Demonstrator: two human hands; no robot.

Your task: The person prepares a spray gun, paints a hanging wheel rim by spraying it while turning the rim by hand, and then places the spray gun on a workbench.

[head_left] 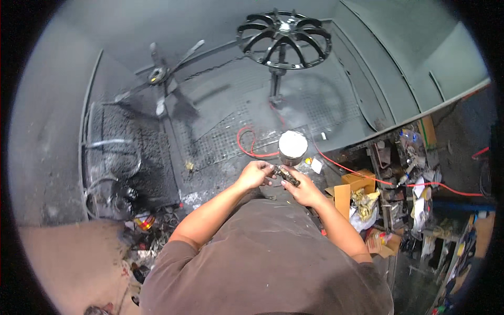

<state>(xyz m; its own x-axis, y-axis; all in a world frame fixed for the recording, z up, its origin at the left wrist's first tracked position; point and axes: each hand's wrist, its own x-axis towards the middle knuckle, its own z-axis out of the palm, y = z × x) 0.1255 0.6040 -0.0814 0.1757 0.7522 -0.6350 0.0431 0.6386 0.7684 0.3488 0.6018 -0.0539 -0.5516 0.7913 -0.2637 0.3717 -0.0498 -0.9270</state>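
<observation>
Both my hands are in front of my body on a small, dirty dark metal tool [286, 176], which resembles a spray gun body. My right hand [301, 190] is closed around its near end, thumb on top. My left hand [256, 175] pinches at its left end, with the fingertips partly hidden. Just beyond the tool is a dark round pot with a white top [293, 144]; I cannot tell whether the two are joined. Farther off, a glossy black multi-spoke wheel [284, 39] is mounted flat on a stand [275, 84].
A red hose [252, 153] loops over the grimy floor grating [226, 134] and runs right. An empty rack with several arms [157, 76] stands at the left. Cardboard boxes [342, 199] and cluttered shelves [391, 205] line the right. Litter [149, 236] lies at lower left.
</observation>
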